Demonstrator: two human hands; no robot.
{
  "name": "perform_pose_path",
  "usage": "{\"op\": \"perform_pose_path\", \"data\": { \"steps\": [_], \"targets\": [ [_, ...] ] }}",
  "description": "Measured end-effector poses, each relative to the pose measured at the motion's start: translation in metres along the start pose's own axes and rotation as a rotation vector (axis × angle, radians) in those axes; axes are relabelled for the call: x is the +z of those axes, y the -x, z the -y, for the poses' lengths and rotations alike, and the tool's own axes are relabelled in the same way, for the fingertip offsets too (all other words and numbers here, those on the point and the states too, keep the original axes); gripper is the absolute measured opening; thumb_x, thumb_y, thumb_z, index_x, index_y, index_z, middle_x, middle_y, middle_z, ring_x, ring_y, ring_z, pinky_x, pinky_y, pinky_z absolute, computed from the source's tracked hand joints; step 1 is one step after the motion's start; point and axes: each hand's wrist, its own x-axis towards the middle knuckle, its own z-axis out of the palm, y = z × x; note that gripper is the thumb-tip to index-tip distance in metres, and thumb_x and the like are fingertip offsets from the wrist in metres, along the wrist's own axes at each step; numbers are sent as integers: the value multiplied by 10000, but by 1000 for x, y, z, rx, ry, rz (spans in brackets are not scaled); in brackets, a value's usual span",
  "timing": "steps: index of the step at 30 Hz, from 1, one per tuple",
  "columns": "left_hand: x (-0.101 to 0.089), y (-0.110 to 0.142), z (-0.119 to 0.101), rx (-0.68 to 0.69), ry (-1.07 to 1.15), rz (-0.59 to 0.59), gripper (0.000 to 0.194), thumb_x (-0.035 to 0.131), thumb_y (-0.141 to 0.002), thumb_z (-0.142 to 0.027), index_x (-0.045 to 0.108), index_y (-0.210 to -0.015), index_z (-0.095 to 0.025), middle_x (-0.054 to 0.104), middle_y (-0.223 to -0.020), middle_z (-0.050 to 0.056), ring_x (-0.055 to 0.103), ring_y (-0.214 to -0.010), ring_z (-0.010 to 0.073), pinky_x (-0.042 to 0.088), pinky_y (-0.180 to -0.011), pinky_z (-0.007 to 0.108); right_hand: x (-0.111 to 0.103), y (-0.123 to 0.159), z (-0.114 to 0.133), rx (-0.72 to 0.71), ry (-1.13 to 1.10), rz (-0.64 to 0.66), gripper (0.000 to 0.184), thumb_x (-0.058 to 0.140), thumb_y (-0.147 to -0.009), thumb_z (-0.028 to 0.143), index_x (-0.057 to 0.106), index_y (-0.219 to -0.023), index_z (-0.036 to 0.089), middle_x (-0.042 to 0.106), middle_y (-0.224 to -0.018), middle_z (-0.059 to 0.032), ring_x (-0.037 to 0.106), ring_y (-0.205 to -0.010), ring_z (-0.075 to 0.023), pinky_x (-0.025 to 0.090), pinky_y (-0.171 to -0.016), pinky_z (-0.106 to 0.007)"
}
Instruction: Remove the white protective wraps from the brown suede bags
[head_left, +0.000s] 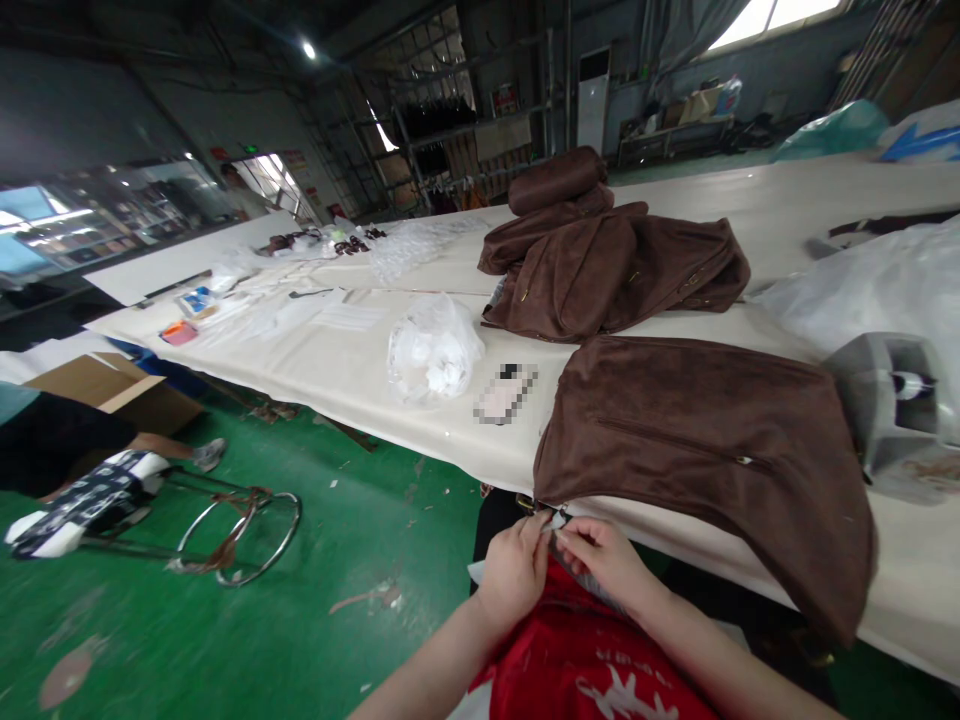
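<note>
A brown leather-look bag (697, 420) with a zip across its face lies at the front edge of the table, its lower side hanging over. At the bag's near left corner, above my lap, my left hand (514, 568) is closed in a pinch on a small whitish piece (556, 521). From the other side my right hand (600, 558) pinches at the same piece, thumb and finger together. What the piece is made of is too small to tell. Just left of it, a metal fitting (525, 502) shows at the bag's corner.
More brown bags (600, 260) are heaped behind. A clear plastic bag of white wads (436, 350), a blurred-out phone (504, 396) and a grey tape dispenser (892, 400) lie on the table (322, 350). A stool (240, 535) stands left, beside a seated person's leg (165, 445).
</note>
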Motion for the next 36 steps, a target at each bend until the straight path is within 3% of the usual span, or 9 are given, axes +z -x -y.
{"op": "perform_pose_path", "data": {
  "steps": [5, 10, 13, 15, 19, 24, 29, 33, 36],
  "targets": [
    [4, 1, -4, -157, 98, -21, 165, 368, -933, -207, 533, -935, -202, 646, -769, 38, 624, -694, 175, 461, -661, 272, 7, -1, -4, 23, -148, -42, 368, 636, -729, 533, 596, -639, 179, 580, -554, 17, 489, -486, -109, 391, -519, -247],
    [2, -7, -11, -231, 242, -59, 192, 375, -922, -231, 558, -873, -202, 628, -753, 34, 583, -690, 163, 409, -667, 268, 7, -4, -6, 25, -188, -78, 379, 669, -698, 549, 607, -636, 180, 583, -556, 14, 489, -498, -113, 391, -529, -254],
    [2, -14, -12, -368, 567, -30, 222, 447, -881, -308, 537, -719, -185, 563, -627, 4, 507, -583, 124, 374, -596, 237, 5, -5, -11, 36, -195, -60, 400, 664, -700, 577, 620, -656, 182, 584, -559, 14, 480, -502, -114, 383, -525, -256],
    [2, -16, -11, -527, 857, 64, 282, 514, -824, -411, 493, -660, -183, 459, -505, -40, 377, -448, 84, 289, -480, 215, 5, -5, -14, 47, -183, -37, 413, 658, -705, 592, 626, -664, 182, 575, -545, 17, 468, -495, -113, 369, -511, -254],
    [-4, -17, -10, -722, 1276, 259, 355, 641, -693, -494, 500, -736, -172, 392, -470, -94, 182, -351, 24, 91, -406, 207, 5, -7, -16, 69, -164, -6, 434, 658, -710, 605, 617, -648, 177, 562, -518, 19, 469, -484, -116, 356, -502, -253],
    [-15, -17, -6, -761, 1436, 330, 283, 671, -678, -388, 535, -755, -152, 384, -468, -94, 172, -329, 10, 46, -382, 198, 5, -12, -17, 82, -235, 3, 460, 674, -689, 623, 620, -678, 166, 544, -519, 28, 452, -470, -108, 339, -493, -245],
    [-15, -19, -2, -774, 1632, 573, 142, 610, -678, -267, 540, -735, -158, 342, -425, -98, 160, -306, 24, 75, -353, 181, 8, -12, -12, 24, -266, 51, 460, 640, -722, 638, 626, -696, 178, 590, -634, 5, 528, -594, -143, 414, -600, -266],
    [-10, -20, -5, -746, 1441, 657, 265, 499, -749, -369, 589, -666, -134, 484, -405, -8, 366, -300, 87, 240, -343, 195, 13, -8, -6, 15, -364, 76, 439, 640, -753, 597, 681, -855, 172, 656, -757, -34, 617, -766, -199, 458, -803, -328],
    [-24, -23, -1, -541, 1202, 732, 458, 470, -820, -506, 654, -704, -102, 647, -565, 89, 587, -479, 157, 435, -487, 246, 14, -6, -4, 66, -513, 94, 446, 657, -746, 583, 684, -850, 150, 622, -635, -22, 602, -617, -188, 471, -696, -337]
  ]
}}
